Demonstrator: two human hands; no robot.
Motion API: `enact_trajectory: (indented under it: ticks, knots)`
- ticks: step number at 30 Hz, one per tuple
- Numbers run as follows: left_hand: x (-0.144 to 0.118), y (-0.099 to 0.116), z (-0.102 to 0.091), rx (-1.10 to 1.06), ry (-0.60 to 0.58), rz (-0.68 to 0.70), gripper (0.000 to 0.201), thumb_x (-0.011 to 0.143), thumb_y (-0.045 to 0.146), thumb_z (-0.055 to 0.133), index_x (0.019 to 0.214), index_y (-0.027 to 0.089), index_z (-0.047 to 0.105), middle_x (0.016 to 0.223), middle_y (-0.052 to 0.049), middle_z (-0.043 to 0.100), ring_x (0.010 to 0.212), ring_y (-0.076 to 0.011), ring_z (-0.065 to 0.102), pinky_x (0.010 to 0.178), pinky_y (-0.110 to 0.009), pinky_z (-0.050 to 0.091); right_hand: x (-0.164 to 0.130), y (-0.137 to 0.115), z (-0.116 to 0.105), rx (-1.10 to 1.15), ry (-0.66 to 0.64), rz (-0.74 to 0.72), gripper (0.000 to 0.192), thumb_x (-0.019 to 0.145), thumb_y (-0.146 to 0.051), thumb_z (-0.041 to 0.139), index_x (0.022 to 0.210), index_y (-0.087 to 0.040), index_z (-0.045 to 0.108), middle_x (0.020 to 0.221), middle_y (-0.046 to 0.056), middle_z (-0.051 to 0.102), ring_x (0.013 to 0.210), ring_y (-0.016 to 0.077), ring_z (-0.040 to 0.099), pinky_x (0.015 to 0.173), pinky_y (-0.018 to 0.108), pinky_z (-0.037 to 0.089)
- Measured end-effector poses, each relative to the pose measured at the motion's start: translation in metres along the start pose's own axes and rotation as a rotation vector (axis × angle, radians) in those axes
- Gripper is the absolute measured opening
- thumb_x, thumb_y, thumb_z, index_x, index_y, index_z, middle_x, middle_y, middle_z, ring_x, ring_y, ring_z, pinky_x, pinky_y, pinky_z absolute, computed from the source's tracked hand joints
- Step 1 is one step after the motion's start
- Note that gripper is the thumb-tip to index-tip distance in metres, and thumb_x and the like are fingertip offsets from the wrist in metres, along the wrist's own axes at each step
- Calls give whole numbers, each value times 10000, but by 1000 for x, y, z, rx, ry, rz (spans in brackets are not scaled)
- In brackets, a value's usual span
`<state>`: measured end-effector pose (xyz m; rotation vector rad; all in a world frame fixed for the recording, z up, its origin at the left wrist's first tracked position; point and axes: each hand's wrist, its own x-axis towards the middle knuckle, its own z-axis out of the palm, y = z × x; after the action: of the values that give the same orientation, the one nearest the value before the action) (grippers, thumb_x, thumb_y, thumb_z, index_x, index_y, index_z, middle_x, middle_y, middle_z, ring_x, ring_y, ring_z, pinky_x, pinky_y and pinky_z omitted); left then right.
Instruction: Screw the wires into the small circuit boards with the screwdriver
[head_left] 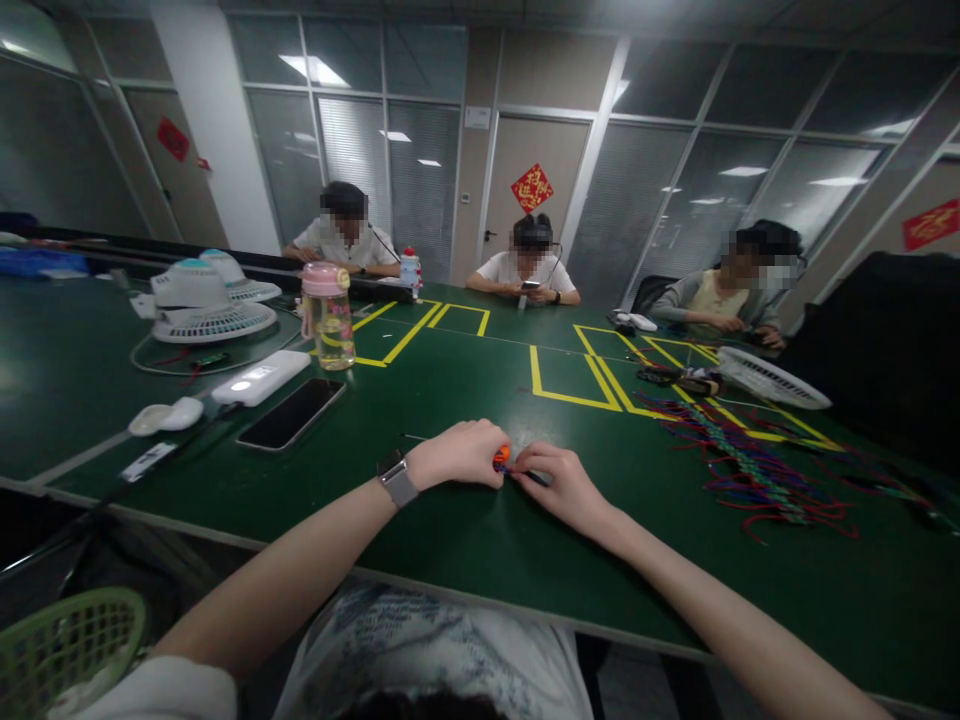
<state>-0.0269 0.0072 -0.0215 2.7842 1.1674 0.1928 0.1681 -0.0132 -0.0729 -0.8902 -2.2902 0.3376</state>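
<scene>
Gripping an orange item [502,455], the left hand [466,452] is closed around it over the green table [472,550]. The right hand [559,485] has its fingertips pinched together just beside it; their hold cannot be determined. A red diamond sign [532,188] bears gold Chinese characters, not fully legible. Pink markings on the bottle [335,335] and a white label [148,461] are unreadable.

My left grip [466,450] and right grip [564,487] make two; I count one orange object [503,456], one phone [292,413] lying on the tabletop [450,375], one pink-lidded bottle [330,315], two white fans [191,290] at left, one green basket [112,600] and three people [553,276] opposite
</scene>
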Motion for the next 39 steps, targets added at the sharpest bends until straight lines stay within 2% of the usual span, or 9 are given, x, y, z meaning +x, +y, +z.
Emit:
enact_trajectory:
  ticks: [4,10,13,15,19,22,29,32,39]
  knots:
    - [0,1,0,52,27,21,168,680,304,649,791,178,659,811,-86,693,760,-258,677,604,-287,465,0,-4,-1,-116,-24,-121,194,881,-172,527,879,-194,720,928,111,701,856,215,634,761,354,518]
    - [-1,1,1,85,33,42,180,683,336,645,775,181,648,811,-84,686,759,-257,672,602,-291,463,0,-2,-1,-43,25,-43,164,860,-169,558,819,-197,715,857,80,708,788,184,652,711,306,532]
    - [-2,1,0,82,28,43,185,679,347,645,767,184,648,792,-79,682,737,-248,667,582,-284,448,-1,-1,-1,-107,5,-169,194,881,-179,522,866,-199,714,902,97,710,830,202,640,744,341,524]
    - [-2,0,0,79,33,51,184,676,347,644,760,184,649,783,-77,680,727,-245,664,567,-280,436,-2,-1,-1,-107,3,-200,198,879,-176,520,880,-194,717,910,104,710,841,209,638,752,352,521]
    - [-1,-1,2,78,40,83,176,683,341,639,760,184,657,778,-75,683,733,-247,663,571,-281,431,-1,0,1,74,54,6,137,825,-162,597,785,-187,726,855,81,721,777,184,668,719,309,533]
    - [-1,-2,3,62,41,78,190,691,348,641,796,194,675,812,-72,694,758,-243,667,602,-279,446,2,2,1,178,46,137,110,792,-163,636,740,-181,732,829,67,730,753,178,681,722,298,536]
    - [-1,-4,-1,-16,3,42,246,688,367,655,874,211,695,870,-60,713,826,-227,664,659,-261,463,4,2,-2,153,21,150,111,775,-155,650,724,-188,743,824,58,740,754,181,692,742,296,540]
    - [0,-5,0,-15,12,45,218,684,356,655,837,205,693,832,-58,709,782,-219,659,634,-260,452,4,-1,-1,115,25,121,130,765,-125,642,712,-197,736,821,49,747,753,182,697,730,291,548]
    - [1,-3,0,10,17,57,180,684,345,656,782,197,683,772,-56,698,716,-203,652,580,-248,425,3,-5,-2,21,63,-72,170,810,-116,593,762,-198,734,856,64,743,793,185,689,717,297,554]
